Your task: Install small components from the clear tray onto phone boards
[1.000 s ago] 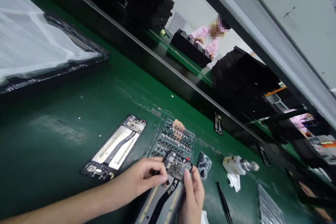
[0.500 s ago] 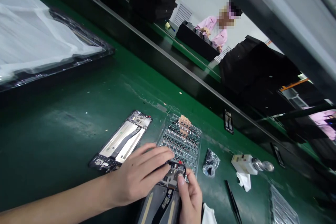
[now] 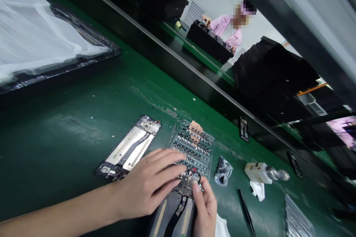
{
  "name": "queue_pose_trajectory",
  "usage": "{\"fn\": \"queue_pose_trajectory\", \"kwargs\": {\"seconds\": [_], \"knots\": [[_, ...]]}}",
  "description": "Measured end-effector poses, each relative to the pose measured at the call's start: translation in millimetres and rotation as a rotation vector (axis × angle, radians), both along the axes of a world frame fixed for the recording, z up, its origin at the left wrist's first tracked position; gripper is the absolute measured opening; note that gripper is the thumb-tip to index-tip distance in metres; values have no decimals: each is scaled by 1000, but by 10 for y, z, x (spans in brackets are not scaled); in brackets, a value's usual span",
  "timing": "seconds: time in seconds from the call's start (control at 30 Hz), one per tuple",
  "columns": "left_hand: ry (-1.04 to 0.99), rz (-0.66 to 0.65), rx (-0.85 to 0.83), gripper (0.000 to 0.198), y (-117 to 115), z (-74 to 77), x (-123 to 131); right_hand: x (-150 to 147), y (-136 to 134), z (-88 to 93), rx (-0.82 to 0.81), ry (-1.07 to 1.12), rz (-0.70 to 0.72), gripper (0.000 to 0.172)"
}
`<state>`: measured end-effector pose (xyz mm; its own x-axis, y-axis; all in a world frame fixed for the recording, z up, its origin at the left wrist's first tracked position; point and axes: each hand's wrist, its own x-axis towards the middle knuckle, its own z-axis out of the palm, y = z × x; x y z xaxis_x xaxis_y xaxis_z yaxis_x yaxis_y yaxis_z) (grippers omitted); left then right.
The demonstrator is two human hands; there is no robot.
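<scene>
An opened smartphone (image 3: 178, 213), its inner frame, circuit board and black flex cable bare, is tilted in the lower middle of the head view. My right hand (image 3: 205, 207) grips its top right corner, thumb on the board. My left hand (image 3: 150, 183) is bent over the top left side, fingertips at the edge and the thumb out of sight. Just beyond the hands lies a clear plastic tray (image 3: 210, 159) holding rows of small components. To the left, a second opened phone (image 3: 129, 148) rests on the green bench, its lower edge partly behind my left hand.
On the right are a small plastic bag (image 3: 223, 172), a white bottle (image 3: 257, 173), black tweezers (image 3: 246, 213) and a clear ribbed tray (image 3: 297, 216). A white-covered tray (image 3: 50, 40) stands at left. Across the partition, a person in pink (image 3: 226, 29) handles a black box (image 3: 210, 42).
The held phone and my right hand have shifted slightly right. My left fingers have moved a little along the phone's top edge. The person opposite has raised one hand over the black box.
</scene>
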<state>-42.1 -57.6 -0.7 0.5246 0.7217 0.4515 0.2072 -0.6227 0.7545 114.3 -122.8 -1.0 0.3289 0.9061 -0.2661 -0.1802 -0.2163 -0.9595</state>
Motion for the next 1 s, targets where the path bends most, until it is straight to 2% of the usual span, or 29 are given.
{"fn": "queue_pose_trajectory", "kwargs": {"seconds": [0.07,0.13,0.2,0.3,0.47,0.63,0.8,1.0], "knots": [[-85,-18,-394,30,-31,-16,51,2,5,-8,6,-19,-3,28],[-156,-144,-744,31,-58,-59,104,20,2,-20,3,-96,-5,29],[-174,-235,-891,29,-77,-87,139,52,-7,-30,-6,-212,-4,27],[-76,-207,-873,27,-91,-54,138,98,-20,-28,-7,-359,26,22],[1,-218,-830,31,-91,41,80,137,-22,-23,-15,-451,117,25],[-32,-223,-809,13,-77,-7,107,162,-22,-49,0,-536,223,24],[-10,-130,-727,11,-94,-63,169,144,-29,-68,26,-571,245,24],[75,-59,-650,9,-104,-12,149,120,-63,-114,61,-524,221,25]]}}
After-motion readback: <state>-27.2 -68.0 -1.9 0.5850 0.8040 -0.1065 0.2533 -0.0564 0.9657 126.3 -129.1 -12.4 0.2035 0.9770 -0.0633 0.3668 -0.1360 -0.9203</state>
